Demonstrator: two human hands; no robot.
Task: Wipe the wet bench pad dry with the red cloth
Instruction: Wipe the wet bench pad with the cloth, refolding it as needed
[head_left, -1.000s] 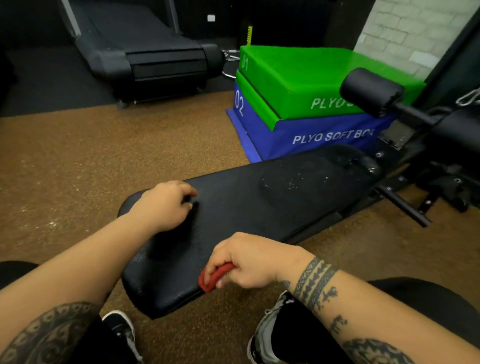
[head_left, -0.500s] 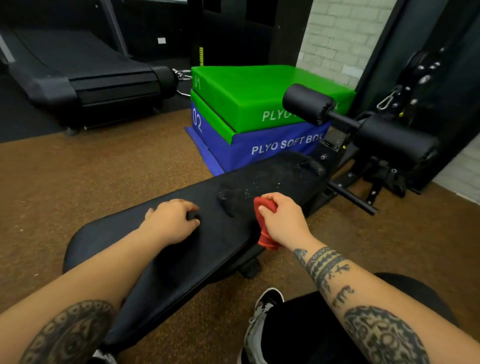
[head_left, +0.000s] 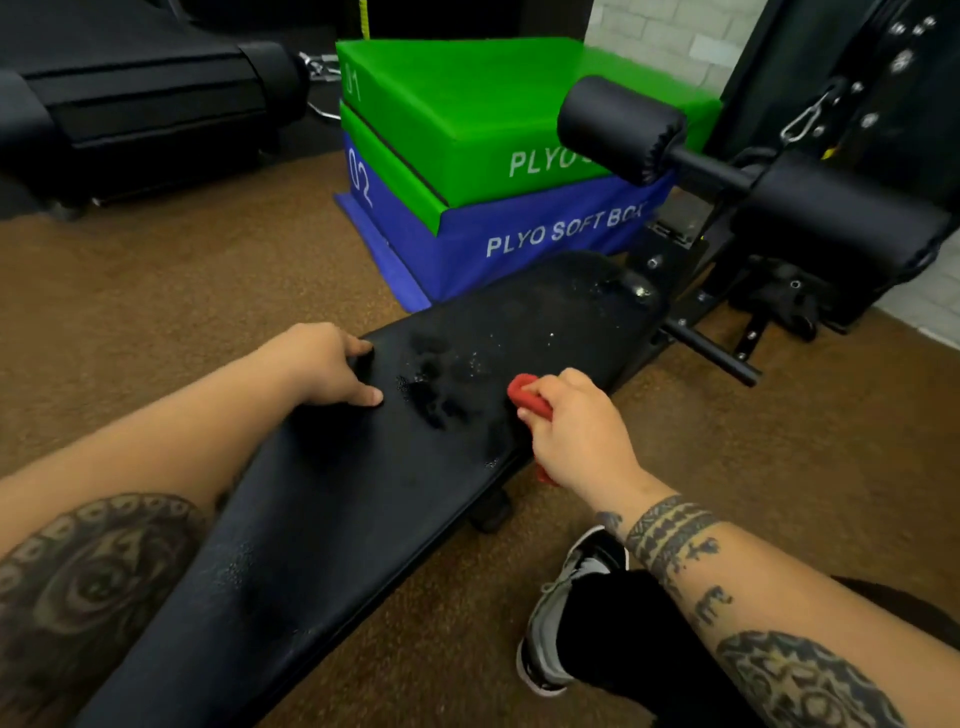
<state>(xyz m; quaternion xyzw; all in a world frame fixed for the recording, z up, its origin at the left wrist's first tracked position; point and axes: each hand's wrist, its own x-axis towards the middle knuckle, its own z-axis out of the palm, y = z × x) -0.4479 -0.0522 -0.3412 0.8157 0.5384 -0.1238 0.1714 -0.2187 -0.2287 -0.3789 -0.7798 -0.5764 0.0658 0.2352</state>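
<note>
The left hand (head_left: 322, 366) rests at the far edge of the long black vinyl bench pad (head_left: 363, 519), fingers bent and thumb flat on its top; I cannot tell whether it grasps the edge. Water droplets (head_left: 470, 361) speckle the pad's middle. At the pad's near edge, the right hand (head_left: 579, 434) clenches the bunched red cloth (head_left: 523, 396), which touches the pad.
</note>
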